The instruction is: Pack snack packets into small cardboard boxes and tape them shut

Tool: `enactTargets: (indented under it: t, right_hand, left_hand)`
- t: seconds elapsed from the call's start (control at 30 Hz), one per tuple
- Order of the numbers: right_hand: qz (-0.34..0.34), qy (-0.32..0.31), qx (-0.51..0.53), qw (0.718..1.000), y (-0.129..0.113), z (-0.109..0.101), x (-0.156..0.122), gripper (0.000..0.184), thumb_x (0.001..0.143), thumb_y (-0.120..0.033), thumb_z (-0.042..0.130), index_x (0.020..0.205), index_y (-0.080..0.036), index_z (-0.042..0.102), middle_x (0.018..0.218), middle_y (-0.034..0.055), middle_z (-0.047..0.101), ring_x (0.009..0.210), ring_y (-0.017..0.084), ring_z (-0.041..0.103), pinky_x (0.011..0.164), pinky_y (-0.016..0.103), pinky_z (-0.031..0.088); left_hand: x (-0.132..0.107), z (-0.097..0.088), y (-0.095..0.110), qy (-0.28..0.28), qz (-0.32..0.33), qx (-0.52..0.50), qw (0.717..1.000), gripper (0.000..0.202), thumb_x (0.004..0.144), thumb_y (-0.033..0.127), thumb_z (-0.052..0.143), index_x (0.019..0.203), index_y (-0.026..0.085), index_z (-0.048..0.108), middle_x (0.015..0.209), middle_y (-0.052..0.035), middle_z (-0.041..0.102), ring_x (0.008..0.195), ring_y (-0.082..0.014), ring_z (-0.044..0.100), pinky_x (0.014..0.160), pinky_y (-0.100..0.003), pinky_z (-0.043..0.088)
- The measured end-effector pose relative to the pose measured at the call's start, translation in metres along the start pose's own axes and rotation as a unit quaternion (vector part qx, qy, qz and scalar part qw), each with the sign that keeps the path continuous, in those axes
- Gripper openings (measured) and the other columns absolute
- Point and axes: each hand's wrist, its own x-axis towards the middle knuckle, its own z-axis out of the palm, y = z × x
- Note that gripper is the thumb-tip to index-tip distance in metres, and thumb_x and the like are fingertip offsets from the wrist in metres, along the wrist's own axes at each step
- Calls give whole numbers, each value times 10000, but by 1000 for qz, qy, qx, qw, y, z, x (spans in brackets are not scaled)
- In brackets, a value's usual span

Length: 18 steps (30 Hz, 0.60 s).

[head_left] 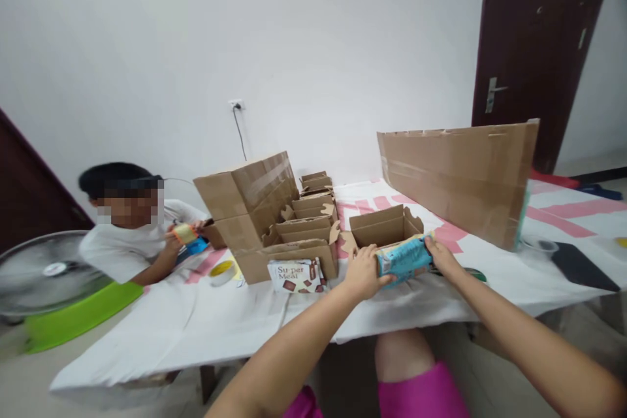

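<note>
Blue glossy packet, held sideways | left hand grasps one end | right hand grasps the other

Clearances around the small open box. Above: open top, unobstructed. Left: folded cartons stand just beside it, closing that side. Right and behind: a long cardboard panel stands on edge as a wall. Front: left hand and right hand grip a blue packet across the near edge. Front left, past a biscuit box, bare tablecloth lies free.
</note>
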Motion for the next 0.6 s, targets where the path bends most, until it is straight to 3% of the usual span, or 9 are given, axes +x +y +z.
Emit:
enactTargets:
  t: [0.07,0.13,0.27,0.4,0.6]
  right_hand:
    - [5,25,10,1000,3,4,-9,731,693,-856,416,774,-181,686,769,108,716,778,295,660,717,430,544]
    - [7,53,22,998,3,8,-20,722,718,-842,407,811,-181,681,794,103,717,814,293,654,740,422,539]
    - [20,116,39,992,-5,13,-48,696,768,-801,402,854,-162,664,873,120,715,892,290,636,792,394,516]
    - [49,165,53,984,-15,20,-84,692,814,-758,380,949,-136,651,933,133,712,900,283,633,786,377,509]
    - [88,170,79,978,-10,33,-143,588,865,-668,412,1007,-156,666,988,125,719,988,293,632,857,380,495]
  left_hand:
    - [-5,-1,-6,-15,28,83,996,655,643,439,796,1210,195,575,1339,-177,546,1249,-376,469,1113,-581,156]
    - [-10,-3,-9,-18,40,122,992,636,692,446,762,1243,203,555,1274,-160,586,1199,-352,501,1086,-575,193]
    - [-26,-11,-3,18,76,84,993,494,715,402,743,1146,212,593,1097,-99,656,1079,-297,553,1051,-523,247]
    - [-55,-21,14,75,110,67,989,371,721,407,704,1012,198,610,987,-95,661,970,-287,568,1031,-520,266]
    - [-106,-29,17,115,136,80,981,365,728,448,654,1003,210,615,948,-110,664,909,-294,590,998,-528,307]
